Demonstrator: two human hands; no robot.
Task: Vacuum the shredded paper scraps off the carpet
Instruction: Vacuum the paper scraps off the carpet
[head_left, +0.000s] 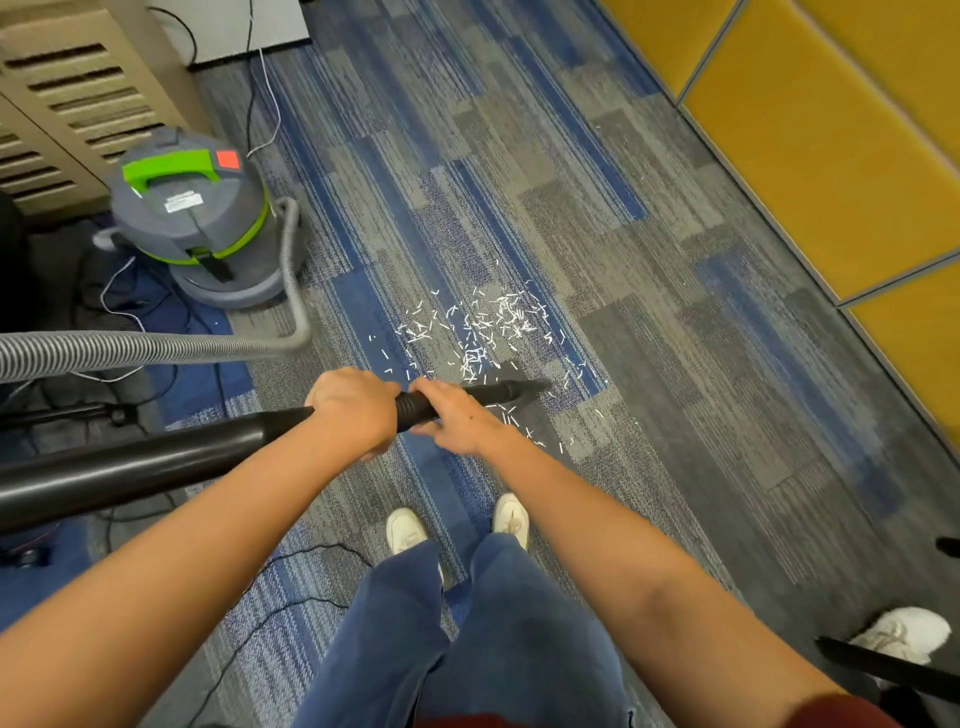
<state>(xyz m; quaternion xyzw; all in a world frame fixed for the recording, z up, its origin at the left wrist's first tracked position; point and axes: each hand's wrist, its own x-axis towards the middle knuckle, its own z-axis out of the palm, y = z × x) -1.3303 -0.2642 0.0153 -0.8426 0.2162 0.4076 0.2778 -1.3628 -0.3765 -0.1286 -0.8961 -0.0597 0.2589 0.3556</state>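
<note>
One carpet (675, 364), blue and grey striped tiles, across the whole floor. Paper scraps (488, 322) strewn on it mid-scene in a loose patch: densest just far of both hands, with a thinner trail running near-right past the right hand (457, 421). A few slivers close beside that hand's knuckles.

Three yellow panels (810, 171) in grey frames along the right edge. One beige louvred cabinet (67, 104) at far left.

One vacuum canister (197, 223), grey with green handle and red button, upright at far left, well apart from the scrap patch. One grey ribbed hose (130, 351) looping from the canister's right side, then off the left edge. One black wand (130, 462) entering from near left and slanting far-right. Nozzle tip (524, 388) angled, low over the carpet at the patch's near-right edge; contact with the pile not discernible.

Two hands, both clamped on the wand. Left hand (353, 408) wrapped over the tube from above, fingers curled under. Right hand just ahead of it on the ribbed collar, fingers curled round, thumb below. Hands almost touching.

Two white shoes (405, 530) below blue trouser legs, near of the hands. One third shoe (904, 634), also white, at near right. Several thin cables (260, 618) on the carpet at left, black and white.

Scraps too many to count, dozens at least. Short, thin, straight white slivers lying at all angles, mostly single, with one small tangled clump near the patch's middle.
</note>
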